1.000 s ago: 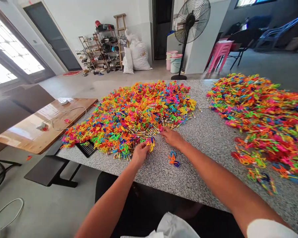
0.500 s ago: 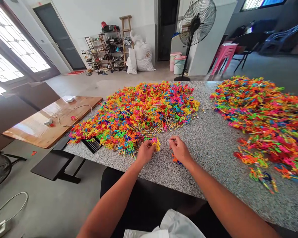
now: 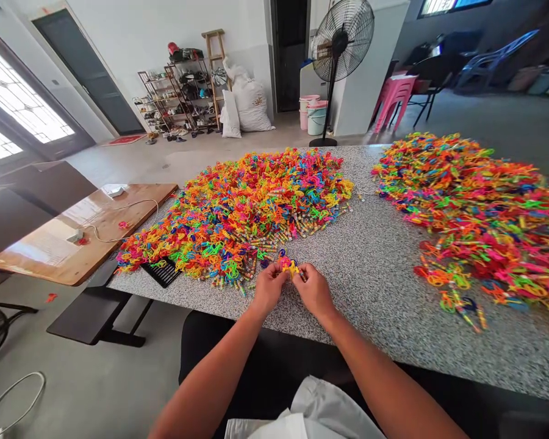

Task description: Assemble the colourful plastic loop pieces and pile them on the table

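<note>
- Since half a second ago, the right hand (image 3: pixel 314 291) has moved in toward the left hand (image 3: pixel 269 289); the gap between them has closed to almost nothing.
- The yellow and pink plastic pieces (image 3: pixel 291 268) are at the fingertips, between the two hands, just over the table.
- The left fingers are pinched closed on these pieces.
- The right fingers are bent in and nearly together at the pieces' right edge; whether they grip anything is too small to tell.
- A dark blue loop (image 3: pixel 282 252) lies just beyond the left fingertips.
- The large multicoloured pile (image 3: pixel 251 201) spreads beyond the fingers and to their left.
- A black slotted tray (image 3: pixel 165 274) sits left of them, partly under that pile.
- The second pile (image 3: pixel 476 201) lies well to their right.
- The speckled table (image 3: pixel 370 286) extends beneath and around them.
</note>
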Demonstrator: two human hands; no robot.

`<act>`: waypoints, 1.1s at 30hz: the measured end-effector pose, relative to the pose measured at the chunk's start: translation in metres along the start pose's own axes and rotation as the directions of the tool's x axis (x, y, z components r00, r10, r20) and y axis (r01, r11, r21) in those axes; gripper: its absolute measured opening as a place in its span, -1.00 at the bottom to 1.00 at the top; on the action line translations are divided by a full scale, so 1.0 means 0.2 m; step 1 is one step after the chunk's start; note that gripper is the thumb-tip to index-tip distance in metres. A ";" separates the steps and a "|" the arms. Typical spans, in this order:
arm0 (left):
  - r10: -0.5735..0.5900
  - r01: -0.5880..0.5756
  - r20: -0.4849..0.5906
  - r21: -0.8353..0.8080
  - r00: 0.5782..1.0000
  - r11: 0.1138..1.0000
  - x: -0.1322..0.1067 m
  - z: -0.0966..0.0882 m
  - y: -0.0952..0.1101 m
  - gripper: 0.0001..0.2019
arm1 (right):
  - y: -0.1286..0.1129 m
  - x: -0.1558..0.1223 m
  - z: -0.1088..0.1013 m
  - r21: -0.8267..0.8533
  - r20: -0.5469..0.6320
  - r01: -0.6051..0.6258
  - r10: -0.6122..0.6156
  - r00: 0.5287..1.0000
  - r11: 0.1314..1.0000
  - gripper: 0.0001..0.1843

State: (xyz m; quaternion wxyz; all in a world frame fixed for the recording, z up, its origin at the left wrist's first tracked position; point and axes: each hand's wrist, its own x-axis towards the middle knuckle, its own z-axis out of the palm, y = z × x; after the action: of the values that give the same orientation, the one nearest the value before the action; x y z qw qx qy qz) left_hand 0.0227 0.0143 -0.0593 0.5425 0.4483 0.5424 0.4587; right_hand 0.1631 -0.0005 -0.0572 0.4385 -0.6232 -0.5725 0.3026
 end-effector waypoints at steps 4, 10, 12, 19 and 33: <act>-0.002 0.006 -0.136 0.027 0.991 1.000 0.00 0.01 -0.01 -0.71 | 0.00 -0.01 -0.03 0.128 0.067 -0.029 0.020 0.998 0.991 -0.76; -0.212 0.215 0.039 -0.240 0.977 0.947 -0.04 -0.03 0.02 -0.61 | 0.06 0.06 -0.13 -0.154 0.076 -0.072 0.085 0.994 0.985 -0.61; -0.209 0.226 0.091 -0.285 0.974 0.931 -0.06 -0.04 0.05 -0.60 | 0.08 0.07 -0.16 -0.164 0.108 -0.072 0.091 0.990 0.984 -0.56; -0.097 0.163 0.228 -0.291 0.969 0.943 -0.11 -0.03 0.13 -0.65 | 0.00 -0.05 -0.21 0.372 0.323 -0.168 0.043 0.946 0.913 -0.67; 0.108 -0.198 0.260 0.353 0.960 0.914 -0.14 -0.05 0.18 -0.82 | 0.00 -0.06 -0.25 0.409 0.323 -0.232 0.098 0.941 0.883 -0.64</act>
State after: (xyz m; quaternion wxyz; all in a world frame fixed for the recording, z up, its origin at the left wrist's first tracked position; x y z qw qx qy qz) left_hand 0.0127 -0.0076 -0.0192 0.4689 0.6363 0.5152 0.3314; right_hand 0.2051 -0.0229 -0.0364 0.4509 -0.5026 -0.4917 0.5498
